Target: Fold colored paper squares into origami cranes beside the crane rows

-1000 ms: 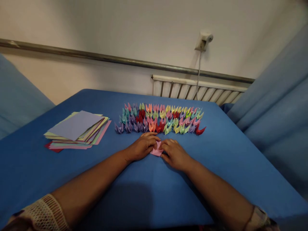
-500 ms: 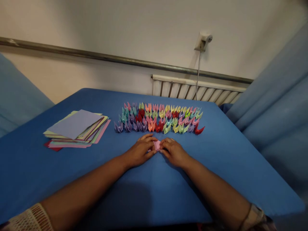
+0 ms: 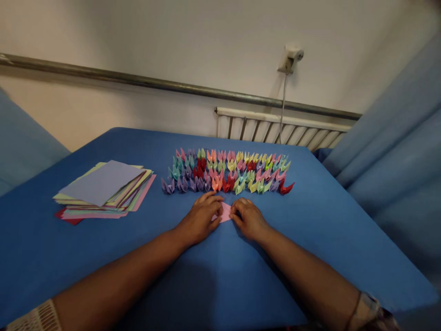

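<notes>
On the blue-covered bench (image 3: 344,239), from left: a loose stack of coloured paper sheets (image 3: 103,183); my left hand (image 3: 200,217), fingers holding down a small, plain, folded pink origami paper (image 3: 225,213), partly hidden under them, just in front of rows of origami cranes (image 3: 228,183); my right hand (image 3: 250,218), fingers pinching the paper's right edge.

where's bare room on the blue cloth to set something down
The widest bare patch of blue cloth lies right of the right forearm; another between the paper stack and left forearm. Crowded: the centre, folded paper birds close beyond the pink paper, left hand and right hand.
</notes>
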Demonstrator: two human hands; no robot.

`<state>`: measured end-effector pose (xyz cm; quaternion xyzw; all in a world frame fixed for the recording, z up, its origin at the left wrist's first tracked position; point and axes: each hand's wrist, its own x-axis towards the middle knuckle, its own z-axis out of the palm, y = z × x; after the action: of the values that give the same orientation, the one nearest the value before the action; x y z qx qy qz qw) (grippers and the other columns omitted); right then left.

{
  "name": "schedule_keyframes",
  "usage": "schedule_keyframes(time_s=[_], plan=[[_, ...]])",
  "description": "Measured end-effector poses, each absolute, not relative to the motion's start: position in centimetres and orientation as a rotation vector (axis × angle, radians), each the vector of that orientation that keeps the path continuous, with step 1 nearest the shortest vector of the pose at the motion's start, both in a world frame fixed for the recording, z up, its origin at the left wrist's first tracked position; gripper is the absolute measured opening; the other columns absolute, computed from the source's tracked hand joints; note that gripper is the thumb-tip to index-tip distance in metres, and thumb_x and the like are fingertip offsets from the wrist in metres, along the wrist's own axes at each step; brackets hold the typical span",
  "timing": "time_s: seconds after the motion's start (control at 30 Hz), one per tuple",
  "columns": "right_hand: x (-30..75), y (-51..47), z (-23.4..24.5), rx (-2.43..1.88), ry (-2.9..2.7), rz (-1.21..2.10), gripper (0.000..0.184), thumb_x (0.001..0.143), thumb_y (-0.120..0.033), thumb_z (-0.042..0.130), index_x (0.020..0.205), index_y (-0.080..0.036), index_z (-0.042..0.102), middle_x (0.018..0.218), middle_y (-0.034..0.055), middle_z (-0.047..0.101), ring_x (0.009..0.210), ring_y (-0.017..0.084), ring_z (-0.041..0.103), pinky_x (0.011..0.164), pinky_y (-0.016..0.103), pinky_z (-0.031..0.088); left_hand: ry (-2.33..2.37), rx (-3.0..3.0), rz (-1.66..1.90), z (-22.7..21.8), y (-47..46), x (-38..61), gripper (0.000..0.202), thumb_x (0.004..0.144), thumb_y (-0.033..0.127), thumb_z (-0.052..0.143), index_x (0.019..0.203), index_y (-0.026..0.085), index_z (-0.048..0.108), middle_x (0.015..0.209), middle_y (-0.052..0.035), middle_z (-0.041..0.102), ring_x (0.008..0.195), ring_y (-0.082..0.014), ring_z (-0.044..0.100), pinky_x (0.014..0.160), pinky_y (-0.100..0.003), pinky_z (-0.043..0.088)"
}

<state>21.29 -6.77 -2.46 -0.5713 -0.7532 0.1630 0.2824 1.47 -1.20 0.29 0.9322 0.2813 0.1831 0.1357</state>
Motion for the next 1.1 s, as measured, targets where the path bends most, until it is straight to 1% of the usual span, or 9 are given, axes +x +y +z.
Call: schedule_keyframes(time_s=[0.13, 0.23, 0.3, 0.43, 0.57, 0.63, 0.77, 0.97, 1.1], plan=[[21.4, -6.8, -2.5, -1.541, -2.023, 0.434, 0.007, 0.087, -0.015, 0.056, 0.083, -0.020, 0.055, 0.090, 0.0038, 0.058, 0.088, 0.019, 0.054, 0.082, 0.034, 0.042, 0.677, 2.837, 0.413, 1.3, -1.5, 1.6, 0.019, 0.090, 0.016, 0.053, 0.096, 0.022, 0.070, 0.119, -0.0040, 0.066, 0.123, -0.0277, 0.046, 0.103, -0.049, 0.036], [21.6, -6.8, -2.5, -1.552, -2.026, 0.453, 0.008, 0.087, -0.015, 0.056, 0.081, -0.020, 0.055, 0.090, 0.0043, 0.058, 0.089, 0.019, 0.053, 0.083, 0.034, 0.042, 0.638, 2.934, 0.331, 1.9, -2.1, 1.2, 0.024, 0.093, 0.017, 0.049, 0.101, 0.021, 0.071, 0.108, -0.0051, 0.070, 0.117, -0.0279, 0.050, 0.100, -0.049, 0.035], [21.8, -6.7, -2.4, -1.560, -2.022, 0.463, 0.009, 0.088, -0.015, 0.056, 0.080, -0.019, 0.055, 0.090, 0.0044, 0.058, 0.089, 0.019, 0.053, 0.083, 0.034, 0.042, 0.628, 2.987, 0.285, 2.1, -2.5, 0.7, 0.025, 0.093, 0.016, 0.047, 0.103, 0.020, 0.070, 0.107, -0.0065, 0.070, 0.117, -0.0284, 0.051, 0.101, -0.049, 0.033], [21.9, -6.8, -2.3, -1.576, -2.013, 0.419, 0.007, 0.089, -0.017, 0.055, 0.082, -0.019, 0.055, 0.089, 0.0044, 0.058, 0.088, 0.019, 0.053, 0.083, 0.034, 0.041, 0.664, 3.088, 0.222, 2.0, -3.3, 0.3, 0.024, 0.091, 0.016, 0.049, 0.103, 0.017, 0.069, 0.111, -0.0078, 0.069, 0.119, -0.0308, 0.050, 0.102, -0.050, 0.031], [21.5, -7.0, -2.0, -1.597, -2.009, 0.357, 0.009, 0.090, -0.026, 0.056, 0.083, -0.020, 0.056, 0.088, 0.0046, 0.058, 0.086, 0.020, 0.053, 0.081, 0.034, 0.041, 0.698, 3.127, 0.216, 1.9, -3.9, 0.7, 0.024, 0.091, 0.016, 0.047, 0.098, 0.015, 0.070, 0.105, -0.0089, 0.070, 0.119, -0.0311, 0.051, 0.104, -0.050, 0.030], [21.3, -7.0, -1.9, -1.605, -2.017, 0.342, 0.011, 0.089, -0.029, 0.059, 0.084, -0.020, 0.056, 0.088, 0.0046, 0.058, 0.085, 0.020, 0.052, 0.081, 0.035, 0.041, 0.720, 3.111, 0.209, 2.0, -4.1, 0.9, 0.023, 0.091, 0.018, 0.048, 0.099, 0.015, 0.070, 0.109, -0.0096, 0.069, 0.122, -0.0318, 0.049, 0.105, -0.050, 0.029], [21.2, -7.0, -2.0, -1.631, -2.010, 0.355, 0.009, 0.086, -0.025, 0.063, 0.084, -0.020, 0.057, 0.089, 0.0046, 0.058, 0.085, 0.020, 0.052, 0.081, 0.034, 0.041, 0.759, 3.058, 0.081, 2.1, -4.7, 1.1, 0.030, 0.091, 0.026, 0.050, 0.114, 0.015, 0.067, 0.127, -0.0096, 0.063, 0.130, -0.0337, 0.043, 0.107, -0.049, 0.027], [21.3, -6.9, -2.3, -1.632, -2.000, 0.384, 0.004, 0.088, -0.020, 0.059, 0.084, -0.020, 0.057, 0.090, 0.0050, 0.058, 0.088, 0.020, 0.053, 0.083, 0.034, 0.041, 0.801, 2.988, -0.068, 1.4, -5.4, 1.6, 0.049, 0.093, 0.035, 0.047, 0.135, 0.012, 0.052, 0.140, -0.0137, 0.053, 0.137, -0.0345, 0.035, 0.110, -0.048, 0.024], [21.4, -6.9, -2.4, -1.644, -2.000, 0.366, 0.003, 0.088, -0.022, 0.058, 0.089, -0.019, 0.058, 0.093, 0.0059, 0.060, 0.090, 0.021, 0.054, 0.087, 0.036, 0.042, 0.792, 2.982, -0.126, 1.7, -5.6, 1.4, 0.058, 0.089, 0.040, 0.052, 0.136, 0.006, 0.051, 0.141, -0.0191, 0.051, 0.136, -0.0379, 0.036, 0.109, -0.049, 0.025]])
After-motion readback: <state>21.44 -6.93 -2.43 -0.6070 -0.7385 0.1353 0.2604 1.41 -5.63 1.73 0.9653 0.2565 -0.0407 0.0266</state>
